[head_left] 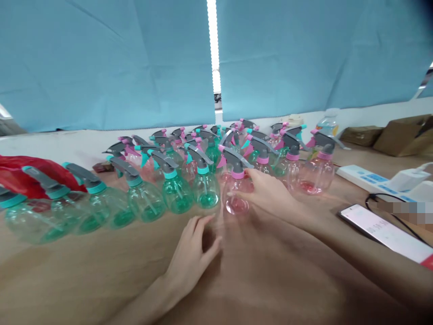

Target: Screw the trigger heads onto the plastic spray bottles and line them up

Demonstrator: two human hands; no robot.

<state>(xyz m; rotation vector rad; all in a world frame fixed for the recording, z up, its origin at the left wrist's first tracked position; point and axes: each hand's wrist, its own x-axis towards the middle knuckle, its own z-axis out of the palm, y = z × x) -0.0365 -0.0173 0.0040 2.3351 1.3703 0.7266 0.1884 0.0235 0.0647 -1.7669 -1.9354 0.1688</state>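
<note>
My right hand grips the round body of a clear pink spray bottle with a grey and pink trigger head, upright on the wooden table. Its thumb lies across the front of the bottle and the other fingers are partly hidden behind. My left hand hovers low over the table, fingers curved and apart, holding nothing. Just beyond it stands a green spray bottle with a teal collar. More green bottles line up to the left, and pink ones stand to the right.
Several more spray bottles crowd behind the front row. A red plastic bag lies at the left. On the right are a white power strip, a phone, a black cable and brown packages. A blue cloth hangs behind.
</note>
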